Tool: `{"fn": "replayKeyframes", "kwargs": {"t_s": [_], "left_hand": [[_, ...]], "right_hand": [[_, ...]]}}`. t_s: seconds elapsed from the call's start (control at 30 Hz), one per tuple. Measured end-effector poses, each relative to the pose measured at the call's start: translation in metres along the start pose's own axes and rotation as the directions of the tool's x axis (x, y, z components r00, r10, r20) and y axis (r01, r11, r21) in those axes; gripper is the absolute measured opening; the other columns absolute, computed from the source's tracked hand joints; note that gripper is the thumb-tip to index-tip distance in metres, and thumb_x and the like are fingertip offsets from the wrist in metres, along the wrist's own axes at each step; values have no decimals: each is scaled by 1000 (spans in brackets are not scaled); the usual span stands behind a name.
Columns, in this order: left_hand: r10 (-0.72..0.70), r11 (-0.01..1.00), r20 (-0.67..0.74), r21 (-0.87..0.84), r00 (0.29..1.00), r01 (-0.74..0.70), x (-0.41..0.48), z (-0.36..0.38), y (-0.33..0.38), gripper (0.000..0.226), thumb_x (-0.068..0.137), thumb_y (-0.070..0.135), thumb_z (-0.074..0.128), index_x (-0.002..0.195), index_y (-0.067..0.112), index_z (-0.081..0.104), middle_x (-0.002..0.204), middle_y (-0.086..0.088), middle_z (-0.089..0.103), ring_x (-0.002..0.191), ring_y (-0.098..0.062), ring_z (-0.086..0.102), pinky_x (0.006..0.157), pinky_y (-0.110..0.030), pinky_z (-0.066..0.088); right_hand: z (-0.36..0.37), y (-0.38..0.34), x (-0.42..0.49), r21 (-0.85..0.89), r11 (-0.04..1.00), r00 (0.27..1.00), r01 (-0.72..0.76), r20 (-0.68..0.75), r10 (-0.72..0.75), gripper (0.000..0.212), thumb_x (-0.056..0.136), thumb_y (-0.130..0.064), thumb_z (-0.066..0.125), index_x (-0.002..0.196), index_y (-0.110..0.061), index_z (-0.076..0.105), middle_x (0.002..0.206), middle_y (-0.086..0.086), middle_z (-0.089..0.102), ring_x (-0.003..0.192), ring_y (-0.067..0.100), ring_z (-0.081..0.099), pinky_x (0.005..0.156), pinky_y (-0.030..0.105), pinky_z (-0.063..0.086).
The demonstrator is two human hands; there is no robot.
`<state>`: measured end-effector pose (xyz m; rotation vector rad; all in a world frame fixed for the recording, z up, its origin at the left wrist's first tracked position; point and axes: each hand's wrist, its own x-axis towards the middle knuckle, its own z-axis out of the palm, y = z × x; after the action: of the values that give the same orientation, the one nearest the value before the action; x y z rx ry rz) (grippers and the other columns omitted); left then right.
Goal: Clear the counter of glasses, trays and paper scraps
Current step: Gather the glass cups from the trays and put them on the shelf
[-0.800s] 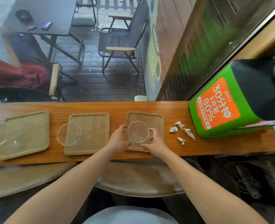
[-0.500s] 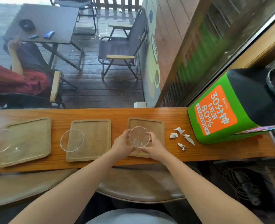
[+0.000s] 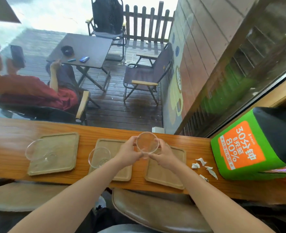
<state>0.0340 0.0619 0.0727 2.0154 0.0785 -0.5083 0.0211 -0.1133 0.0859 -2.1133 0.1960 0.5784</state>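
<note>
A clear glass [image 3: 147, 142] is held above the wooden counter [image 3: 7, 132], between the middle tray [image 3: 105, 145] and the right tray [image 3: 169, 172]. My left hand [image 3: 128, 153] and my right hand [image 3: 164, 154] both grip it from the sides. A second glass [image 3: 99, 157] stands on the middle tray's left edge. A third glass [image 3: 36, 151] stands at the left edge of the left tray [image 3: 61, 153]. Several crumpled white paper scraps [image 3: 204, 167] lie on the counter right of the right tray.
A green and black box with an orange label [image 3: 250, 148] stands on the counter's right end. A brown padded stool [image 3: 155, 211] sits below the counter in front of me. Beyond the window glass are a person, a table and folding chairs.
Both hands have lifted the glass off the right tray and carried it up and leftwards. The camera has tilted up, showing more of the deck outside.
</note>
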Motion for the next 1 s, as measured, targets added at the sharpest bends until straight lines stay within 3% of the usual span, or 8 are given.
{"fn": "replayKeyframes", "kwargs": {"t_s": [0.17, 0.23, 0.5, 0.73, 0.87, 1.0], "left_hand": [[25, 996, -81, -83, 996, -31, -8, -48, 1, 60, 78, 17, 81, 121, 36, 46, 111, 16, 54, 102, -8, 59, 64, -19, 59], [13, 995, -121, -99, 993, -25, -13, -69, -1, 64, 78, 16, 81, 130, 31, 46, 120, 8, 54, 98, -11, 62, 66, -21, 60], [-29, 990, -269, -142, 963, -10, -35, -126, -14, 73, 80, 14, 80, 140, 23, 41, 130, -4, 52, 89, -21, 71, 76, -34, 63], [-63, 990, -298, -136, 953, 23, -58, -151, -35, 73, 79, 17, 81, 140, 24, 42, 123, 2, 51, 89, -19, 72, 71, -32, 63], [-67, 995, -297, -89, 953, 43, -65, -151, -51, 72, 79, 22, 82, 139, 26, 43, 122, 1, 54, 87, -18, 72, 71, -35, 63], [-86, 996, -290, -44, 953, 77, -70, -144, -65, 70, 78, 27, 82, 137, 31, 43, 113, 11, 52, 83, -14, 72, 67, -29, 62]], "right_hand": [[17, -43, 21, -54, 991, 993, 121, 12, -121, 81, 81, -33, 82, 148, -16, 39, 143, 4, 51, 125, 21, 54, 103, 42, 51], [26, -58, 28, -70, 984, 986, 164, 30, -162, 82, 81, -36, 81, 149, -17, 39, 143, 2, 49, 124, 21, 54, 102, 42, 52], [64, -111, 49, -65, 949, 947, 310, 107, -302, 56, 83, -31, 80, 129, -34, 46, 128, -2, 54, 91, 17, 66, 69, 25, 57], [88, -122, 50, -106, 941, 933, 321, 206, -295, 73, 83, -34, 80, 145, -24, 41, 127, -2, 54, 91, 19, 66, 80, 40, 62], [97, -117, 47, -118, 936, 925, 332, 235, -299, 72, 82, -36, 80, 143, -26, 43, 127, -4, 55, 89, 18, 65, 81, 39, 62], [106, -109, 43, -142, 939, 926, 313, 264, -269, 74, 82, -36, 81, 144, -25, 42, 129, -4, 54, 91, 18, 66, 84, 40, 61]]}}
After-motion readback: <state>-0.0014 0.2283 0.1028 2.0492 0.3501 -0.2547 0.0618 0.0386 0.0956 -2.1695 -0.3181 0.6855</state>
